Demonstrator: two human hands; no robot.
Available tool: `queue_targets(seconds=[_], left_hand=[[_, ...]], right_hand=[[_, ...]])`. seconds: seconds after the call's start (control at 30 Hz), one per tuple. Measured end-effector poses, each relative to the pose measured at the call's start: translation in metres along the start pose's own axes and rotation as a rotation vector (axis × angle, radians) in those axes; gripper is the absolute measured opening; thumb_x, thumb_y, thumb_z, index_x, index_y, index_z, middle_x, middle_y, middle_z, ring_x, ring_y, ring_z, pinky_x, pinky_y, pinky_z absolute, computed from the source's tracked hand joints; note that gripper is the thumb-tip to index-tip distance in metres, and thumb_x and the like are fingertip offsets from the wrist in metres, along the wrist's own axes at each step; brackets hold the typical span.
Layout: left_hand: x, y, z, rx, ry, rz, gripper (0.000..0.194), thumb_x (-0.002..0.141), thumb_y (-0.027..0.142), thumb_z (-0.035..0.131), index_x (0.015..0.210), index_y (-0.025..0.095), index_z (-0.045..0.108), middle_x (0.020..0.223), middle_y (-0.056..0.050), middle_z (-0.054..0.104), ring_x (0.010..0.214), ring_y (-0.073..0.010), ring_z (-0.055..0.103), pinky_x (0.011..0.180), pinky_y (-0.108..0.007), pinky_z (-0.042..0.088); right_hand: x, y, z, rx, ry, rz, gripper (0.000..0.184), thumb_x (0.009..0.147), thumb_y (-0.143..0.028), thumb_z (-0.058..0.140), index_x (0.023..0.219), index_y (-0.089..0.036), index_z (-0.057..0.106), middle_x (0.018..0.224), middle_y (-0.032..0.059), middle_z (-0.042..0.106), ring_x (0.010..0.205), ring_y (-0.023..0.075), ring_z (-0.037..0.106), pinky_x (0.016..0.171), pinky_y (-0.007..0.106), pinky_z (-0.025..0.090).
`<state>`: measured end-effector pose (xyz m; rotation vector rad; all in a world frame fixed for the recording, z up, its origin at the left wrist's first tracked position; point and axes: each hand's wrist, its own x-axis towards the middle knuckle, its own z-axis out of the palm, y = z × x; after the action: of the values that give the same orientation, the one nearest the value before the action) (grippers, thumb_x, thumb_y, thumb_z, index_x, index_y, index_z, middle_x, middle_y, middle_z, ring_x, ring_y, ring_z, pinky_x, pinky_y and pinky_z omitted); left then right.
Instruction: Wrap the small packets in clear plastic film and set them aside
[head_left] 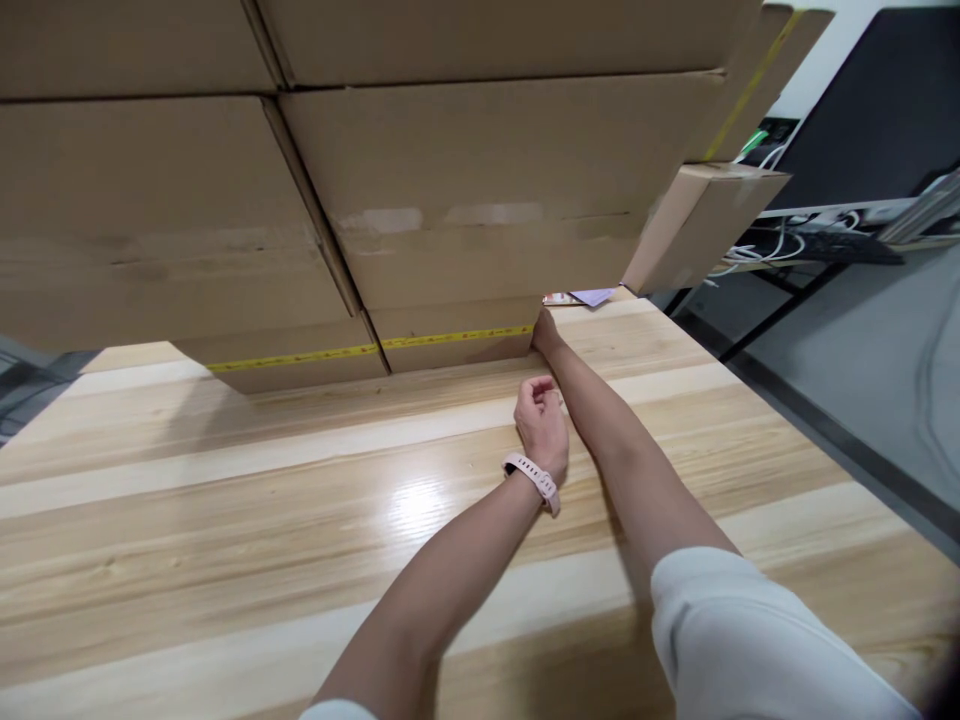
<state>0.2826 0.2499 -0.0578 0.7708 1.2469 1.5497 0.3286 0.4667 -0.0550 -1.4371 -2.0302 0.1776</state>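
My left hand [541, 425], with a pink watch band [534, 480] on its wrist, rests palm up on or just above the wooden table [300, 500]. Its fingers are curled in, and nothing shows in them. Farther off, my right hand [547, 330] reaches to the lower right corner of a large cardboard box [487, 190]. The fingers of that hand are hidden at or behind the box. Just beyond it lie a flat purple item [594, 297] and a small printed piece [559, 299].
More cardboard boxes [142, 220] are stacked on the left and above. A yellow strip [457, 338] runs along the lower boxes. At the right, a narrow box [701, 230] leans outward past the table's edge. Beyond are a monitor [877, 110], white cables [772, 245] and a keyboard [855, 245].
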Motion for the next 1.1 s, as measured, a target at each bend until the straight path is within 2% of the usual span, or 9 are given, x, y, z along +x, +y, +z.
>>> queue_targets(seconds=[0.13, 0.3, 0.47, 0.57, 0.67, 0.73, 0.83, 0.97, 1.1], left_hand=[[0.003, -0.001, 0.0, -0.015, 0.0, 0.022, 0.019, 0.086, 0.013, 0.055, 0.099, 0.022, 0.065, 0.095, -0.002, 0.069, 0.079, -0.0125, 0.065, 0.077, -0.025, 0.052], [0.006, 0.003, 0.0, -0.039, 0.004, -0.119, 0.017, 0.087, 0.014, 0.057, 0.1, 0.022, 0.064, 0.094, -0.001, 0.068, 0.079, -0.0103, 0.065, 0.074, -0.021, 0.052], [0.011, 0.019, -0.006, -0.105, -0.036, -0.226, 0.016, 0.09, 0.009, 0.051, 0.099, 0.019, 0.059, 0.083, 0.0, 0.063, 0.069, -0.0076, 0.063, 0.068, -0.018, 0.052], [0.014, 0.035, -0.02, -0.142, -0.116, -0.305, 0.016, 0.09, 0.002, 0.049, 0.092, 0.016, 0.057, 0.077, 0.0, 0.062, 0.063, -0.0063, 0.063, 0.068, -0.017, 0.052], [0.016, 0.049, -0.044, -0.123, -0.217, -0.375, 0.01, 0.091, 0.003, 0.057, 0.087, 0.012, 0.059, 0.076, -0.003, 0.064, 0.065, -0.0082, 0.065, 0.069, -0.02, 0.055], [0.017, 0.056, -0.062, -0.075, -0.26, -0.403, 0.004, 0.094, 0.013, 0.064, 0.092, 0.01, 0.063, 0.083, -0.004, 0.066, 0.071, -0.0108, 0.066, 0.069, -0.024, 0.057], [0.018, 0.065, -0.087, 0.015, -0.274, -0.409, 0.02, 0.098, 0.029, 0.064, 0.106, 0.011, 0.065, 0.096, -0.004, 0.068, 0.078, -0.0132, 0.066, 0.068, -0.028, 0.058], [0.015, 0.073, -0.113, 0.149, -0.229, -0.344, 0.002, 0.091, 0.011, 0.068, 0.091, 0.01, 0.065, 0.081, -0.004, 0.067, 0.071, -0.0106, 0.066, 0.068, -0.022, 0.055], [0.012, 0.087, -0.16, 0.35, -0.22, -0.227, 0.017, 0.074, -0.002, 0.071, 0.078, 0.014, 0.068, 0.071, -0.005, 0.069, 0.066, -0.0125, 0.066, 0.065, -0.022, 0.052]], right_hand=[[-0.052, -0.008, -0.017, -0.062, -0.083, -0.025, 0.044, 0.089, -0.015, 0.044, 0.126, -0.007, 0.067, 0.132, 0.0225, 0.066, 0.124, 0.0322, 0.06, 0.105, 0.044, 0.048], [-0.145, -0.028, -0.049, -0.146, -0.199, -0.101, 0.053, 0.09, -0.021, 0.05, 0.139, -0.004, 0.058, 0.15, 0.0212, 0.054, 0.143, 0.0313, 0.045, 0.12, 0.046, 0.035], [-0.228, -0.067, -0.077, -0.264, -0.267, -0.079, 0.054, 0.103, -0.028, 0.032, 0.15, -0.009, 0.049, 0.158, 0.0168, 0.046, 0.149, 0.0272, 0.039, 0.122, 0.049, 0.033], [-0.262, -0.099, -0.081, -0.326, -0.317, -0.067, 0.058, 0.106, -0.034, 0.027, 0.154, -0.004, 0.042, 0.162, 0.0199, 0.037, 0.153, 0.0285, 0.033, 0.124, 0.051, 0.03], [-0.282, -0.133, -0.074, -0.319, -0.362, -0.105, 0.062, 0.107, -0.039, 0.028, 0.154, -0.002, 0.04, 0.162, 0.0213, 0.035, 0.153, 0.0293, 0.031, 0.124, 0.05, 0.03], [-0.286, -0.154, -0.066, -0.304, -0.38, -0.141, 0.061, 0.106, -0.037, 0.029, 0.154, -0.001, 0.04, 0.162, 0.022, 0.035, 0.154, 0.0296, 0.03, 0.125, 0.05, 0.029], [-0.286, -0.182, -0.053, -0.262, -0.392, -0.193, 0.057, 0.105, -0.034, 0.034, 0.152, -0.003, 0.044, 0.162, 0.0231, 0.036, 0.154, 0.0314, 0.029, 0.126, 0.052, 0.027], [-0.281, -0.205, -0.037, -0.182, -0.407, -0.229, 0.056, 0.105, -0.036, 0.033, 0.15, -0.006, 0.047, 0.161, 0.023, 0.038, 0.154, 0.0332, 0.027, 0.125, 0.056, 0.025], [-0.28, -0.229, -0.019, -0.105, -0.445, -0.284, 0.061, 0.103, -0.037, 0.036, 0.156, -0.007, 0.039, 0.165, 0.0195, 0.032, 0.156, 0.0328, 0.023, 0.126, 0.056, 0.025]])
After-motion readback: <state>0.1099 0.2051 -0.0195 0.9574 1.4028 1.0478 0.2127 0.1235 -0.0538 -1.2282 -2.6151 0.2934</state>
